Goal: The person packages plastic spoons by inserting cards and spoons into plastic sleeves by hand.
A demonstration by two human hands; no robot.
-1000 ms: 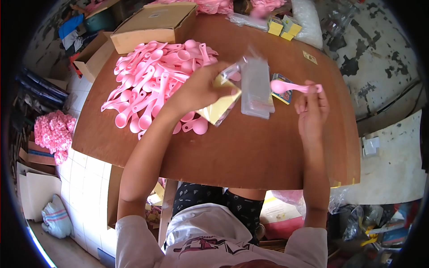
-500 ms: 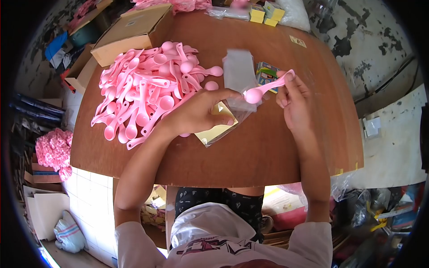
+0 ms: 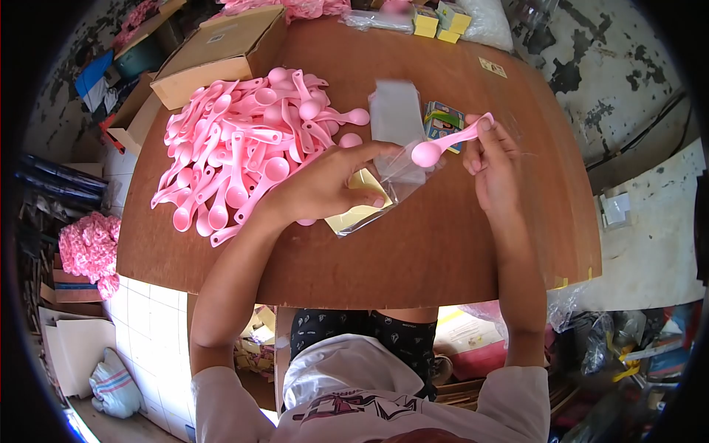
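My right hand (image 3: 490, 153) pinches the handle end of a pink measuring spoon (image 3: 427, 153), its round bowl pointing left. My left hand (image 3: 341, 181) grips a clear plastic bag (image 3: 399, 177) with a pale yellow card (image 3: 360, 205) inside, the thumb lying over the card. The spoon's bowl is close to the bag's upper right end; whether they touch I cannot tell. Just behind lies a stack of clear bags (image 3: 395, 111). Beside it, partly covered by the spoon, is a stack of printed cards (image 3: 442, 122) with a green band.
A large heap of pink spoons (image 3: 244, 148) covers the table's left side, against a cardboard box (image 3: 218, 52). Small yellow boxes (image 3: 447, 22) and plastic packs (image 3: 377, 22) stand along the far edge of the brown table (image 3: 413, 258). A peeling wall (image 3: 591, 59) borders the right.
My right hand has shifted slightly right with the spoon, drawing its bowl away from my left fingertips. The bag's end now shows more spread between them. My left hand has barely moved.
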